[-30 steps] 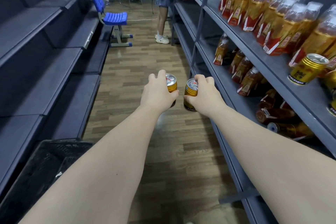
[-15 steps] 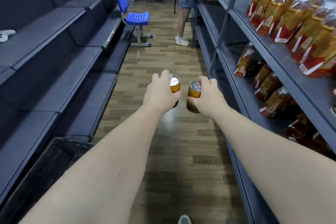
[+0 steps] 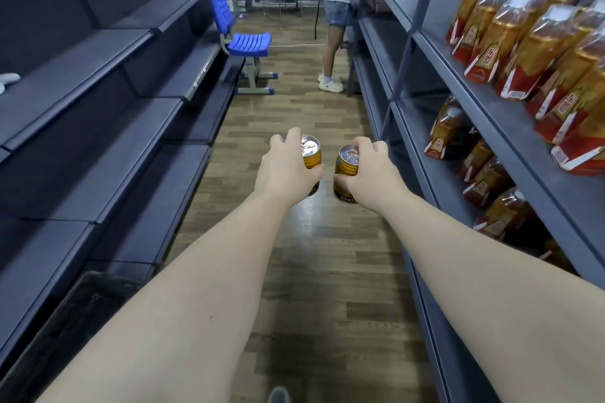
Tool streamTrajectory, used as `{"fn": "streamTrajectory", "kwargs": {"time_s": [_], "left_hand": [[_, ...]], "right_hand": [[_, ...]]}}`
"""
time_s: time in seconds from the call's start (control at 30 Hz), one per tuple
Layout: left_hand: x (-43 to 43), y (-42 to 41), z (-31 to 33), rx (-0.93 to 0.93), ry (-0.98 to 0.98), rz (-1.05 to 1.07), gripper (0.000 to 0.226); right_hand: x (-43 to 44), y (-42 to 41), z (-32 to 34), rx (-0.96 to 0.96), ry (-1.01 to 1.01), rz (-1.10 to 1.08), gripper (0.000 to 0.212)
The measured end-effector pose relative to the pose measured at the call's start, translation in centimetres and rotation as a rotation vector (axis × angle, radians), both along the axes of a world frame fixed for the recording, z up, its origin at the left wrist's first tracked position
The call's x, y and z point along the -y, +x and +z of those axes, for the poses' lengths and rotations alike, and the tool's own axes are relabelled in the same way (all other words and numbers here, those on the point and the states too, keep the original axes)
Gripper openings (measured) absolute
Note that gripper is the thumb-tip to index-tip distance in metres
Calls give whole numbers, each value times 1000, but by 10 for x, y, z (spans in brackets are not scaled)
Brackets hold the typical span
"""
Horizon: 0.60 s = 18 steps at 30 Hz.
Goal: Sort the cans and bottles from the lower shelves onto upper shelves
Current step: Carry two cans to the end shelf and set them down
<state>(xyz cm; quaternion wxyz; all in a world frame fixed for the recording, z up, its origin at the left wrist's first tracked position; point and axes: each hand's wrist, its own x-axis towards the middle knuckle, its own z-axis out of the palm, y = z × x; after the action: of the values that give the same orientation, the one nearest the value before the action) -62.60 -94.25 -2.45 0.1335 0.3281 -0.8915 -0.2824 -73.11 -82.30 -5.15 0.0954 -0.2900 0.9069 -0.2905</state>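
Shifted since a second ago: the view has swung up the aisle, the upright bottles (image 3: 523,36) now crowd the right margin, and both hands remain at centre. Left shelving (image 3: 98,52): dark stepped tiers, front edges running away down the aisle. Black crate (image 3: 82,304): low at the foot of that shelving. Blue chair (image 3: 245,39): against the left tiers, its feet reaching onto the floor (image 3: 311,239). Floor: a wood-plank strip between the two shelf fronts. Left hand (image 3: 284,170): fingers curled round the left can (image 3: 311,154), upright, held over the floor. Right hand (image 3: 370,173): curled round the right can (image 3: 345,170), upright, just beside the first, not touching. Standing person (image 3: 337,10): far end, close to the right shelving (image 3: 458,82). Upright bottles: upper tier, near its front edge. Lower bottles (image 3: 448,131): tier beneath, some upright, some lying down.
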Motion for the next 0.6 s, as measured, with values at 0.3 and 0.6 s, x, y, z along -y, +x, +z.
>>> {"fn": "streamTrajectory", "kwargs": {"time_s": [0.3,0.6], "left_hand": [[48,-59,-1,-15,-8,-73,56],[103,-108,2,-34,10,-134,55]], "right_hand": [[42,-47,1,-24,3,-73,70],[89,-86,6,-41,30,-134,68]]}}
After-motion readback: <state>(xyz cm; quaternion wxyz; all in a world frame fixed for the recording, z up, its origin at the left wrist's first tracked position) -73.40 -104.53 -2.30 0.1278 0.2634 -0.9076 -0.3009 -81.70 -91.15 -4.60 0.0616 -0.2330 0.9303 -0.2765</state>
